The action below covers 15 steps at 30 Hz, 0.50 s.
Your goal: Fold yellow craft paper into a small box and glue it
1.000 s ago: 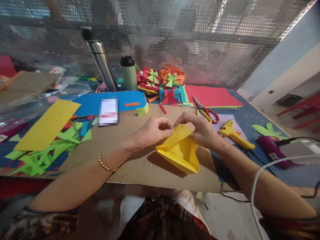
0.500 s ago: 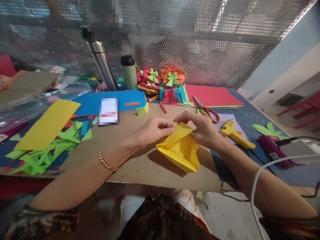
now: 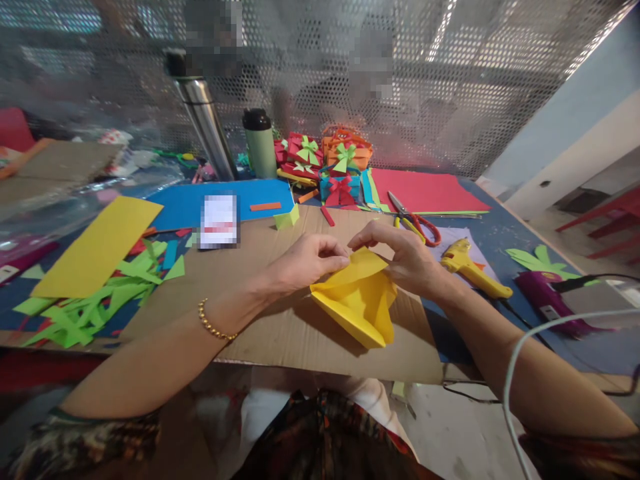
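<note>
Just below the frame's centre, the left hand (image 3: 314, 261) and right hand (image 3: 407, 259) pinch the folded yellow paper (image 3: 361, 301) by its upper edge; probably light, easily creased, best held along folds.

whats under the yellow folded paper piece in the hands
Under the yellow folded paper piece, a flat brown cardboard sheet shows past its edges, partly shadowed. Whatever lies directly beneath the paper is covered from view.

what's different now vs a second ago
The folded yellow paper has turned slightly, its near end shifting left. The left hand and right hand stay at its far edge; nothing was visibly taken or let go. The red-handled scissors and yellow glue gun stayed put.
</note>
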Tool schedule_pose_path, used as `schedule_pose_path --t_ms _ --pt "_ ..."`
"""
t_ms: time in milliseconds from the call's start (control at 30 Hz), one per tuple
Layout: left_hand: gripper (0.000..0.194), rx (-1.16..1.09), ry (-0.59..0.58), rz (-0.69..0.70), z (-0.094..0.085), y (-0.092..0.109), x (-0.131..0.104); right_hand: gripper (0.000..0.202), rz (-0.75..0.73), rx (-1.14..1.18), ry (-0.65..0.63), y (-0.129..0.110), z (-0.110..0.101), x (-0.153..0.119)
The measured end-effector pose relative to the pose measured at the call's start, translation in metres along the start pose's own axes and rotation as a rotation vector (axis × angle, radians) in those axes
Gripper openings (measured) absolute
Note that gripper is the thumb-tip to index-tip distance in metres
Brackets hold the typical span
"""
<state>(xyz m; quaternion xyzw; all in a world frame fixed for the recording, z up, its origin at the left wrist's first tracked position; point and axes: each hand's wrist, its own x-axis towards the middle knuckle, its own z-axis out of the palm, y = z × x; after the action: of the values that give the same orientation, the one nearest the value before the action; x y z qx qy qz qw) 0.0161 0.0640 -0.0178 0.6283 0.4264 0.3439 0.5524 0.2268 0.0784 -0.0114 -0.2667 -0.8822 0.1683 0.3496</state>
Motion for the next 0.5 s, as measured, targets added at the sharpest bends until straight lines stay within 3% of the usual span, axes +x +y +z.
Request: schedule_pose_path --t_ms 300,500 --pt "0.015 -0.070 -0.035 0.057 0.0032 -0.0002 -0.0066 0.011 0.217 0.109 -0.099 -0.0038 -0.0048 0.0011" --pt "0.018 -0.086 -0.041 0.036 0.0055 0.0026 -0.0089 0.013 0.241 0.087 -0.113 -0.0029 -0.0045 0.0011"
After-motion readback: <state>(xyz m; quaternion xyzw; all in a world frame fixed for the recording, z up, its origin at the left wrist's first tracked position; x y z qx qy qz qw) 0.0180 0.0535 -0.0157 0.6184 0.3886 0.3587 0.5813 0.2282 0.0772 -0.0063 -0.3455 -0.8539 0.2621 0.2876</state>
